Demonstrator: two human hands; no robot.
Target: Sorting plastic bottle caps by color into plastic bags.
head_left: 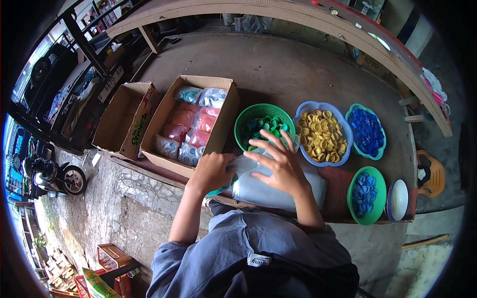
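Left hand (211, 170) holds bag (241, 165) near table edge (164, 175).

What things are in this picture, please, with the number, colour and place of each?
Table: one, brown, centre
Cardboard boxes: two, brown, table's left
Filled bags: several, red, teal, whitish, inside right box
Baskets: three, green, lavender, mint, right of boxes
Green bowl: one, green, table's right front
White bowl: one, white, beside green bowl
Caps: many, green, yellow, blue, in baskets and green bowl
Clear plastic: count unclear, colourless, table's front
Motorcycle: one, dark, floor at left
Chair: one, orange, far right
Shirt: one, grey-blue, lower centre
Left hand: one, bare, curled at clear plastic
Right hand: one, bare, spread above clear plastic
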